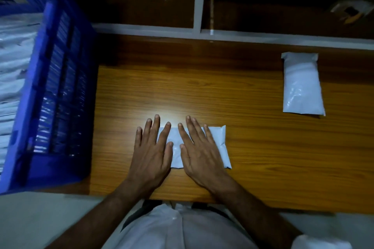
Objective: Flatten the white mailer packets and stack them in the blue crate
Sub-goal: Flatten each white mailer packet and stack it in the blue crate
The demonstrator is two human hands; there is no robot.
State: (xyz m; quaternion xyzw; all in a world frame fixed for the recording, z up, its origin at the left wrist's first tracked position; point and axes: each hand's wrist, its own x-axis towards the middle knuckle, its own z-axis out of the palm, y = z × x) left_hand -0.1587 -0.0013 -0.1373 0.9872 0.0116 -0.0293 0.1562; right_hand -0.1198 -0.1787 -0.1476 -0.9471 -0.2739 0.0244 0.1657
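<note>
A white mailer packet (217,143) lies on the wooden table (253,157) near its front edge. My left hand (152,151) rests flat on the packet's left end, fingers spread. My right hand (199,151) lies flat on its middle, fingers spread; only the packet's right end and a strip between my hands show. A second, puffier white mailer packet (302,85) lies at the table's right, apart from my hands. The blue crate (54,97) stands at the left, with several white packets (14,62) stacked inside.
A white shelf frame (199,0) with dark compartments runs behind the table. More white packets (319,242) show at the bottom right by my lap. Bare wood lies between the two packets on the table.
</note>
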